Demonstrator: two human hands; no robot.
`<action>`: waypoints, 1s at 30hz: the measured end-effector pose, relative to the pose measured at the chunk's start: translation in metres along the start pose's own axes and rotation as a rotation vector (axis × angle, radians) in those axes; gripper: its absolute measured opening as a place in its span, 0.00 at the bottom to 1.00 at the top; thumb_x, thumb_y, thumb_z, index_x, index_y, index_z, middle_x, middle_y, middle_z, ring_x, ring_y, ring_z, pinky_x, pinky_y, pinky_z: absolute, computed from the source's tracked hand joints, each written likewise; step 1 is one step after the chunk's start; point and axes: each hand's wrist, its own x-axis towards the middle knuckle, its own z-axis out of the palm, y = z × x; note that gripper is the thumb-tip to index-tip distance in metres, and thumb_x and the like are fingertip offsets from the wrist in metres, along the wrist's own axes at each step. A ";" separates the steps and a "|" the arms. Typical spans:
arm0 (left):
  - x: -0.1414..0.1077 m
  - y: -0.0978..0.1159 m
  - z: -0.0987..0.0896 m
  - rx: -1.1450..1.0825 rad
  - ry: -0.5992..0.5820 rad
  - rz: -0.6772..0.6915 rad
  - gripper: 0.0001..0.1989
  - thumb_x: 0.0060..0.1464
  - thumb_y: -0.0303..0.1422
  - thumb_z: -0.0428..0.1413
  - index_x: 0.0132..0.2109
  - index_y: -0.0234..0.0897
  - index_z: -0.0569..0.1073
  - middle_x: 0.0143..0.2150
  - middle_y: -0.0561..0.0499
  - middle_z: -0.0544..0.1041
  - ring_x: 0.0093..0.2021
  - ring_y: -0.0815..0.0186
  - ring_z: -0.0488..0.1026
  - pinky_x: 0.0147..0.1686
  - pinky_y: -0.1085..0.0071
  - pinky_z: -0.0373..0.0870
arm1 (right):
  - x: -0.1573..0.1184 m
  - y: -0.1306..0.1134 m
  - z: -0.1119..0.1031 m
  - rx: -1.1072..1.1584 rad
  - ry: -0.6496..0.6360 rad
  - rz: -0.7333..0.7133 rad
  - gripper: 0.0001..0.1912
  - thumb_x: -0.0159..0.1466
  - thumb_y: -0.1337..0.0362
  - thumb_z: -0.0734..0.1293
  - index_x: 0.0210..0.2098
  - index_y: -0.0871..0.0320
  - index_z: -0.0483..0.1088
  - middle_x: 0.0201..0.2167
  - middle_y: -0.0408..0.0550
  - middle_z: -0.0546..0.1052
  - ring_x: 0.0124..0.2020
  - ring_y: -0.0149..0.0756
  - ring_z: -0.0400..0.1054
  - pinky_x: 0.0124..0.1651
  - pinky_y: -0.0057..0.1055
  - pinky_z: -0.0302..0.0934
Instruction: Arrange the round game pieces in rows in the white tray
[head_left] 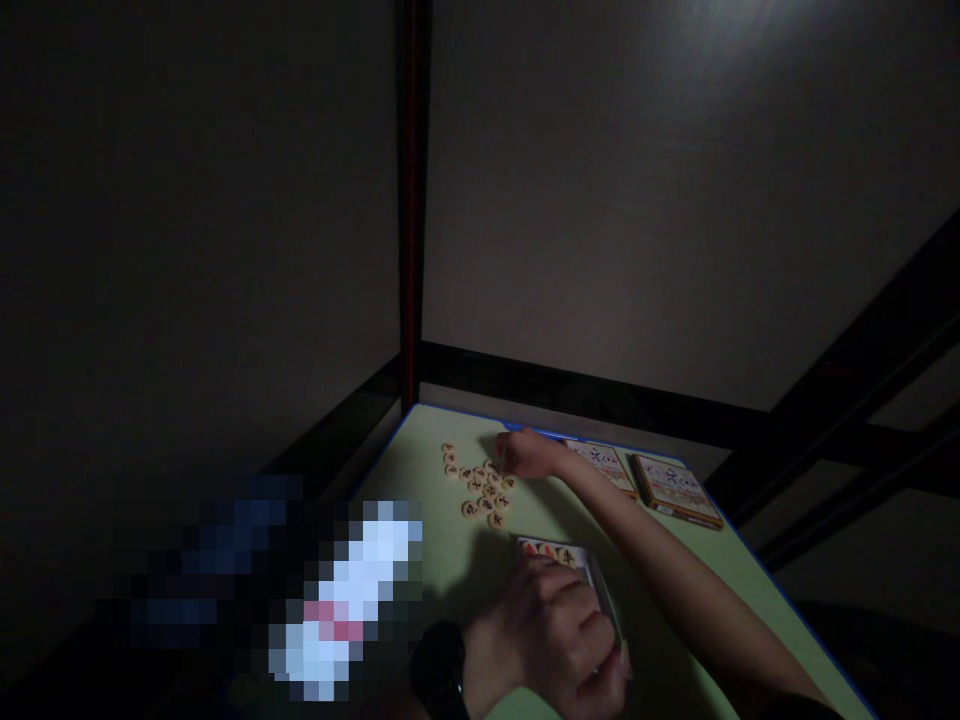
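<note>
Round, pale Chinese chess pieces (489,491) with dark characters lie in a loose cluster on the light green table. My right hand (529,453) reaches to the far edge of this cluster, fingers bent down and pinched around what looks like one piece; the fingertips are partly hidden. In front of me is a small open box (592,575), where a row of pieces, red and black marked, shows at the far end. Over its near part lies my left hand (562,625), wearing a dark watch, fingers curled around the box and hiding most of its inside.
Two flat printed boxes (679,490) lie at the table's far right, one partly behind my right forearm. The table (420,560) has a blue rim and stands in a corner against walls. A bright blurred-out patch (352,590) is at the left.
</note>
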 end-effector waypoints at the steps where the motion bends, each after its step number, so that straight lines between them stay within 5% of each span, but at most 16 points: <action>1: 0.000 0.000 0.000 0.001 -0.006 0.007 0.12 0.48 0.33 0.49 0.19 0.38 0.65 0.15 0.54 0.61 0.17 0.69 0.59 0.18 0.70 0.58 | -0.004 -0.002 0.000 -0.016 -0.006 0.011 0.16 0.56 0.66 0.70 0.44 0.62 0.75 0.33 0.51 0.81 0.34 0.37 0.74 0.31 0.25 0.58; 7: -0.001 0.000 -0.001 -0.002 -0.037 0.008 0.11 0.47 0.33 0.51 0.20 0.38 0.65 0.16 0.55 0.61 0.18 0.69 0.60 0.18 0.71 0.58 | -0.015 -0.015 0.006 -0.099 -0.068 0.016 0.06 0.56 0.68 0.68 0.34 0.59 0.75 0.32 0.51 0.80 0.34 0.39 0.73 0.31 0.27 0.56; 14: -0.003 0.000 -0.001 0.024 -0.141 0.018 0.10 0.47 0.34 0.51 0.21 0.38 0.65 0.16 0.54 0.62 0.19 0.68 0.62 0.20 0.70 0.60 | -0.018 -0.019 0.002 -0.113 -0.021 -0.021 0.12 0.57 0.73 0.65 0.40 0.61 0.75 0.35 0.54 0.79 0.36 0.39 0.72 0.34 0.27 0.56; 23: -0.004 0.000 0.003 0.013 -0.084 0.034 0.10 0.44 0.34 0.51 0.19 0.39 0.63 0.15 0.56 0.59 0.16 0.70 0.59 0.17 0.71 0.56 | -0.020 -0.058 0.003 0.047 0.039 -0.410 0.16 0.52 0.79 0.66 0.38 0.59 0.76 0.35 0.47 0.77 0.36 0.33 0.69 0.40 0.24 0.58; 30: -0.005 0.002 0.003 0.005 -0.134 0.076 0.11 0.47 0.35 0.51 0.19 0.39 0.64 0.14 0.56 0.59 0.16 0.70 0.59 0.17 0.71 0.57 | -0.012 -0.065 0.016 0.057 0.045 -0.395 0.13 0.53 0.78 0.66 0.33 0.57 0.76 0.31 0.43 0.77 0.33 0.32 0.68 0.37 0.25 0.55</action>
